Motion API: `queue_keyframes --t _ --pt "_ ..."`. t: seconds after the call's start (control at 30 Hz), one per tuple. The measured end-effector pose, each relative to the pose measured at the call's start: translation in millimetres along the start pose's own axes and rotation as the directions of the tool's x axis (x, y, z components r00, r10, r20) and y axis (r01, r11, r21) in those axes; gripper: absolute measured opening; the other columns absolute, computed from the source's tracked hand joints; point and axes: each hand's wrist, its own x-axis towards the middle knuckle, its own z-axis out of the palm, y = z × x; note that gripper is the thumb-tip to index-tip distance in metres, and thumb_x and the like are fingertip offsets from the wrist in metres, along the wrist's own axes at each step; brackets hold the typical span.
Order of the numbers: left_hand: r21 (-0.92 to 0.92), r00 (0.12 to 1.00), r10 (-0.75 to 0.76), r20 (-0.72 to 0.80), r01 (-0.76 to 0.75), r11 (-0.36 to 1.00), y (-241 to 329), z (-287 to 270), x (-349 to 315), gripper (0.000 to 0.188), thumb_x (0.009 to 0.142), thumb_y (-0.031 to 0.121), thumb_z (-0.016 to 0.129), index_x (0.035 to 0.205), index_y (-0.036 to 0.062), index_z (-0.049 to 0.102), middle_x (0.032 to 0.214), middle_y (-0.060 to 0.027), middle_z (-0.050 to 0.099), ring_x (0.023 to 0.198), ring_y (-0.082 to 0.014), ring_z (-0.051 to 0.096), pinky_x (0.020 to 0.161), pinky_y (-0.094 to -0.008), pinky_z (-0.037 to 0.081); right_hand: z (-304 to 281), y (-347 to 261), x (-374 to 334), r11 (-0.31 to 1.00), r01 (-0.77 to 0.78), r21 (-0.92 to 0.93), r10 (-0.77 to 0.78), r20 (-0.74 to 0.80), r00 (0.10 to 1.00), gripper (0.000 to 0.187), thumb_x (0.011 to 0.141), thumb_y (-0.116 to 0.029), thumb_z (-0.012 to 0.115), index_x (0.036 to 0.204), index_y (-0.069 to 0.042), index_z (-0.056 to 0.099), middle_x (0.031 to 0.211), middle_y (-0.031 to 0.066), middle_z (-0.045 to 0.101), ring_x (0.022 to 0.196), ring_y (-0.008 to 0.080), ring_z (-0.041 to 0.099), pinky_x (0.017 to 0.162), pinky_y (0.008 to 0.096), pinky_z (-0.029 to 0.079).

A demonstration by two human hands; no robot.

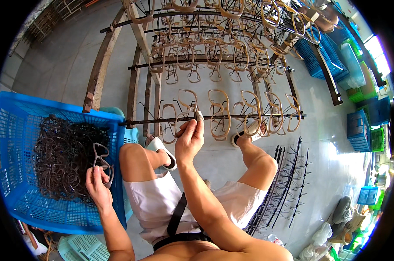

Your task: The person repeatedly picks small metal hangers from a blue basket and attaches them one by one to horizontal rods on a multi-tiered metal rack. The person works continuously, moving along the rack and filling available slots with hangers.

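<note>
Where Frames Meet the Rod: Two Hands at the Rack

While the left hand [99, 187] holds one loose eyeglass frame [103, 155] over the right side of the blue basket [75, 217], the right hand [190, 139] is at the near rod [140, 122] of the wooden rack [103, 61].

Left fingers: pinched on the rim of the loose frame, beside the pile of dark frames [60, 161].

Right fingers: drawn together just beside the rod, a small pale piece [199, 115] at their tips; whether frame part or separate clip, cannot tell.

Hung stock: tan frames [227, 103] in a row along the near rod, further rows behind.

Handling notes, by judgement: the step appears to be handling single frames at the rod. A light pinch on the rim should serve best, as thin rims may bend. Neighbours hang near, so a narrow, straight approach is advisable. The rod looks slender and may turn; a gentle touch should limit swinging. Loose frames are best lifted well clear of the pile, where rims could snag.
</note>
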Motion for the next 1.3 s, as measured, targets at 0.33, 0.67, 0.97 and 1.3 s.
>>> queue_keyframes --t 0.33,0.67,0.97,1.3 --pt "-0.116 1.000 0.011 -0.001 -0.011 0.993 -2 -4 2 0.021 0.091 0.017 0.050 0.073 0.0078 0.047 0.062 0.0030 0.042 0.055 -0.0051 0.037 0.051 -0.0201 0.029 -4 5 1 0.894 0.227 -0.386 -0.181 0.152 0.972 0.029 0.092 -0.006 0.050 0.121 -0.001 0.052 0.059 0.0053 0.050 0.049 0.0127 0.046 0.046 0.0271 0.040" --pt "-0.221 0.981 0.078 0.176 -0.038 0.975 6 -5 -9 0.019 0.090 0.013 0.047 0.072 0.0068 0.045 0.060 0.0000 0.042 0.051 -0.0055 0.038 0.049 -0.0197 0.030 -13 -1 12 0.864 0.227 -0.450 -0.173 0.159 0.972 0.028 0.093 -0.009 0.048 0.120 -0.001 0.051 0.056 0.0056 0.049 0.047 0.0129 0.044 0.045 0.0267 0.039" --pt "-0.273 0.840 -0.132 0.526 0.313 0.910 41 -15 -19 0.023 0.081 0.011 0.051 0.062 -0.0022 0.047 0.055 -0.0066 0.043 0.039 -0.0087 0.034 0.030 -0.0185 0.026 -24 -55 -37 0.589 0.530 -0.610 -0.339 0.410 0.847 0.037 0.085 -0.011 0.059 0.117 0.001 0.046 0.110 0.0209 0.043 0.096 0.0274 0.048 0.084 0.0354 0.040" --pt "-0.349 0.903 -0.001 0.429 0.166 0.922 39 -4 -3 0.026 0.093 0.027 0.047 0.089 0.0008 0.048 0.069 -0.0062 0.047 0.053 -0.0099 0.043 0.044 -0.0206 0.035 -15 -73 -37 0.986 -0.153 -0.063 0.143 0.793 0.592 0.018 0.094 -0.015 0.052 0.094 -0.001 0.062 0.050 0.0000 0.047 0.043 0.0063 0.043 0.039 0.0232 0.037"
